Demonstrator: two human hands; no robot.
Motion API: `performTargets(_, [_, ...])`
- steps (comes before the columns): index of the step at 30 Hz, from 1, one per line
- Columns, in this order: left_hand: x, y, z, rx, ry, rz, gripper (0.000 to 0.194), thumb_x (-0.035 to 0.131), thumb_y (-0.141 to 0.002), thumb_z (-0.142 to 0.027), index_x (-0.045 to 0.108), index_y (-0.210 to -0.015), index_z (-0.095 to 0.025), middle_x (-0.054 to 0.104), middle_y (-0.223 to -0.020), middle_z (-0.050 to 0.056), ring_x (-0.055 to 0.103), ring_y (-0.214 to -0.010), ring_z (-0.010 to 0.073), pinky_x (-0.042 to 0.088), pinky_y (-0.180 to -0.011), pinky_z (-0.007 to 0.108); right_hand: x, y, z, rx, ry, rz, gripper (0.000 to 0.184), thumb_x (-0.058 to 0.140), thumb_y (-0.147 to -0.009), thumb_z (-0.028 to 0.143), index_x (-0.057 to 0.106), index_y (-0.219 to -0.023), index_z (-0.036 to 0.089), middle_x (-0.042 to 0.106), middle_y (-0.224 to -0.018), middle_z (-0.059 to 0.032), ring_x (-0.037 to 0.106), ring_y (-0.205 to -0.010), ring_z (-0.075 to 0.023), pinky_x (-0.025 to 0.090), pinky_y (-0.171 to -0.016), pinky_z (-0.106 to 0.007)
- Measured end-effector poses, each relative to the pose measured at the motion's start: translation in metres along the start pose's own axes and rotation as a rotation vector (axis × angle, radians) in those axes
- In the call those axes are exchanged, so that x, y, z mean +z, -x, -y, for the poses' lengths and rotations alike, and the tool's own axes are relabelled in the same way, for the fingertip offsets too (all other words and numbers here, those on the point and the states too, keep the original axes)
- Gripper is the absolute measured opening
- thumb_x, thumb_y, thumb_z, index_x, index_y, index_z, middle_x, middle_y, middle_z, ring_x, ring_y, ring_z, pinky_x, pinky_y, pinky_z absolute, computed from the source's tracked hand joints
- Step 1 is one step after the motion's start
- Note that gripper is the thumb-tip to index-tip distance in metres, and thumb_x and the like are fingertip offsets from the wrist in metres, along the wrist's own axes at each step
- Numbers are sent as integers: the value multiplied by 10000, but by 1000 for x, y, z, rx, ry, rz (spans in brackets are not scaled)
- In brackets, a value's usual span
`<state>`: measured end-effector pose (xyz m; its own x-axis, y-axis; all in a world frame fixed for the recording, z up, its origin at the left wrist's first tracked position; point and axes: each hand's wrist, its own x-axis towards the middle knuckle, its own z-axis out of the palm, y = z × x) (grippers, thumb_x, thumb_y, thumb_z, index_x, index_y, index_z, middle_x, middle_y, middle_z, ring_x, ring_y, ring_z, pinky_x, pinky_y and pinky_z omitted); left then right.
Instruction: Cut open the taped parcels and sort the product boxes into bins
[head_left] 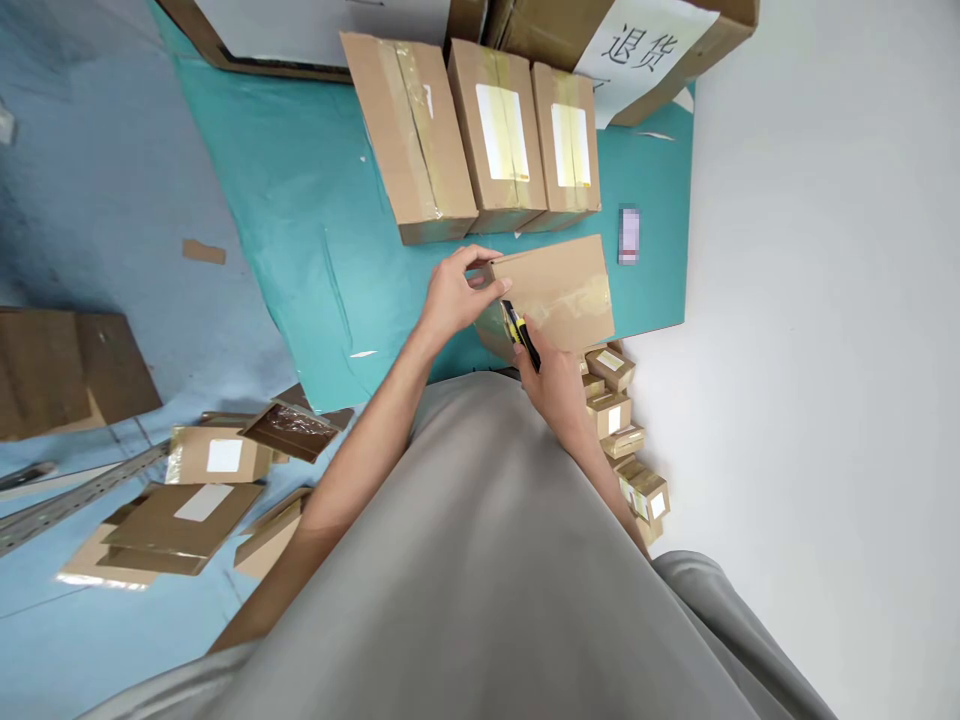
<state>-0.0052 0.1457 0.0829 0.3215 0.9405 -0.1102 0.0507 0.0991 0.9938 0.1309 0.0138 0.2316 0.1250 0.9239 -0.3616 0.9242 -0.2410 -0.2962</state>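
A small brown cardboard box (559, 285) with clear tape on it stands tilted near the front edge of the green-covered table. At its left upper corner my left hand (455, 292) grips it, thumb on the near face and fingers over the edge. My right hand (555, 385) is closed around a black and yellow utility knife (523, 335), whose tip points up at the box's left side, close to the left thumb. Whether the blade touches the cardboard I cannot tell.
Three taped boxes (499, 135) stand in a row behind, with larger cartons (555, 30) at the back. A small pinkish packet (629, 236) lies on the right of the green table (300, 230). Flattened boxes (180, 525) litter the floor at left; small boxes (619, 420) are piled at right.
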Motion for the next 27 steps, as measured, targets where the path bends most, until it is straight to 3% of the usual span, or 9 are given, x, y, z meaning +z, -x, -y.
performTargets(11, [8,8,0,-27,17,-50,484,858,-860,-488,776,-1254,-218,783,-1316,90,734,-1291,337,673,-1101,527,-7,-9,10,14,33,144,597,331,-1212,352,484,-1758,164,854,-1102,-164,841,-981,-368,634,-963,-492])
performTargets(17, [15,18,2,-75,35,-81,485,866,-836,-471,806,-1255,-233,800,-1294,78,762,-1275,330,685,-1103,538,-22,9,16,92,211,278,586,351,-1203,301,454,-1759,143,856,-978,-188,842,-923,-374,640,-891,-493])
performTargets(23, [18,23,3,-73,6,-141,494,848,-881,-495,800,-1307,-250,799,-1333,74,748,-1341,331,671,-1139,548,-27,0,21,103,244,377,599,359,-1179,229,446,-1762,122,859,-1090,-245,853,-1022,-397,652,-889,-491])
performTargets(27, [18,20,3,-72,-48,-163,509,846,-912,-536,790,-1323,-242,796,-1361,89,751,-1342,336,677,-1129,541,-28,10,13,95,262,466,627,371,-1165,185,396,-1789,137,865,-1090,-237,860,-1005,-367,652,-868,-450])
